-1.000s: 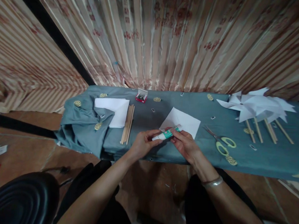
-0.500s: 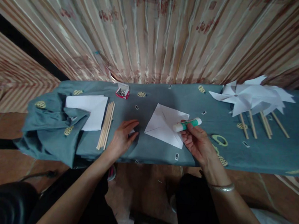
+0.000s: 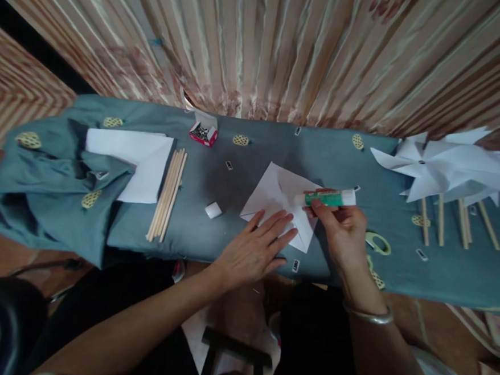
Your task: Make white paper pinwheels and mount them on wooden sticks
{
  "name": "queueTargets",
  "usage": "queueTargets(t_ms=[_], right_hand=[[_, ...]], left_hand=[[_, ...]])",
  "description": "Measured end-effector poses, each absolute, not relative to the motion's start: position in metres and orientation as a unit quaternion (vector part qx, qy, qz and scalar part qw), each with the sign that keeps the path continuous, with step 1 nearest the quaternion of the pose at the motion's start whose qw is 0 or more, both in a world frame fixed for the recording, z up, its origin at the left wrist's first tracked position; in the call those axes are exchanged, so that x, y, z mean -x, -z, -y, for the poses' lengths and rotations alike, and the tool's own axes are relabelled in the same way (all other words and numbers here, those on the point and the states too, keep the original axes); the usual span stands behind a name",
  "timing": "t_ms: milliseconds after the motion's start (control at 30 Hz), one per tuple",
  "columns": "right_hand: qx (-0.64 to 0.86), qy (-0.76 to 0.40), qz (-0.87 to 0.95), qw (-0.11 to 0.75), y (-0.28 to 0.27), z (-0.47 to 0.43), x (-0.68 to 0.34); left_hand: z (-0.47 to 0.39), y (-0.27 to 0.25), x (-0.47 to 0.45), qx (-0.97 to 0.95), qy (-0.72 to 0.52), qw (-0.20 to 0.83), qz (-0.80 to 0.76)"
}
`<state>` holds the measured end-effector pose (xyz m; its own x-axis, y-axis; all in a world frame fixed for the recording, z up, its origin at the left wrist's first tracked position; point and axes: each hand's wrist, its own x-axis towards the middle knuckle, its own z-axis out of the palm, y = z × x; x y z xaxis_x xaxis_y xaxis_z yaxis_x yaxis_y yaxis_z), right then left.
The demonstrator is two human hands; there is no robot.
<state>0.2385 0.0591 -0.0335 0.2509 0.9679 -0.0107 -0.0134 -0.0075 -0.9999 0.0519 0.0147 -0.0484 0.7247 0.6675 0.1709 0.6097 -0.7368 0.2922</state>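
- Paper, a white square sheet [image 3: 273,196] marked with diagonal lines, lies flat on the grey-green patterned cloth [image 3: 270,146]; clock directions run from it.
- The person's left hand [image 3: 254,250] is open at six to seven o'clock, its spread fingertips over the sheet's near edge, presumably to steady it.
- The right hand [image 3: 346,231], at four o'clock, grips the green-and-white cylindrical glue stick [image 3: 327,198]. The stick lies nearly level, its left end over the sheet; that hold seems suited to directing the tip while leaving the paper visible.
- A small white cap-like piece [image 3: 213,209] rests at nine o'clock, likely the stick's cover, put within easy reach.
- At ten o'clock, the red-and-white cardboard box [image 3: 208,142] stands with its lid up, giving access to small silvery metal pieces [image 3: 201,131], too small to identify.
- Farther towards nine, pale wooden sticks [image 3: 167,196] lie side by side, beside folded-looking white paper [image 3: 150,175].
- Between two and three, white paper pinwheels [image 3: 442,164] overlap, apparently grouped out of the way.
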Motion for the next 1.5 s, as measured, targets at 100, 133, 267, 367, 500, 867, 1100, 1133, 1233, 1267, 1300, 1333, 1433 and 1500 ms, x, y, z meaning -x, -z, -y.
queueTargets(t_ms=[100,133,267,367,500,867,1100,1133,1233,1267,1300,1333,1433,1500], right_hand=[[0.553,-0.468,0.405,0.558,0.033,-0.059,-0.239],[0.552,-0.476,0.399,0.557,0.033,-0.059,-0.239],[0.56,-0.468,0.396,0.558,0.033,-0.059,-0.238],[0.575,-0.43,0.425,0.551,0.036,-0.059,-0.237],[0.583,-0.399,0.463,0.535,0.038,-0.057,-0.236],[0.579,-0.401,0.503,0.501,0.036,-0.057,-0.236],[0.585,-0.388,0.531,0.476,0.03,-0.053,-0.234],[0.587,-0.385,0.536,0.469,0.029,-0.052,-0.233],[0.588,-0.378,0.559,0.446,0.027,-0.049,-0.234],[0.586,-0.375,0.568,0.44,0.026,-0.049,-0.234],[0.584,-0.373,0.575,0.435,0.026,-0.048,-0.234],[0.583,-0.372,0.578,0.433,0.026,-0.047,-0.234],[0.577,-0.379,0.577,0.436,0.027,-0.046,-0.235],[0.572,-0.38,0.579,0.44,0.028,-0.046,-0.236]], left_hand=[[-0.015,0.05,-0.052,-0.926,-0.121,0.115,-0.34],[-0.016,0.05,-0.052,-0.927,-0.118,0.116,-0.337],[-0.017,0.05,-0.053,-0.929,-0.114,0.123,-0.331],[-0.017,0.05,-0.054,-0.927,-0.116,0.129,-0.331],[-0.017,0.049,-0.055,-0.927,-0.115,0.133,-0.333],[-0.016,0.051,-0.054,-0.916,-0.126,0.144,-0.353],[-0.017,0.049,-0.054,-0.915,-0.113,0.143,-0.359],[-0.017,0.049,-0.055,-0.916,-0.111,0.142,-0.358],[-0.017,0.05,-0.055,-0.918,-0.111,0.14,-0.354],[-0.017,0.05,-0.055,-0.918,-0.113,0.14,-0.354],[-0.017,0.051,-0.055,-0.918,-0.115,0.14,-0.353],[-0.017,0.051,-0.055,-0.918,-0.118,0.14,-0.352],[-0.017,0.053,-0.055,-0.918,-0.123,0.137,-0.35],[-0.017,0.053,-0.055,-0.919,-0.123,0.136,-0.35]])
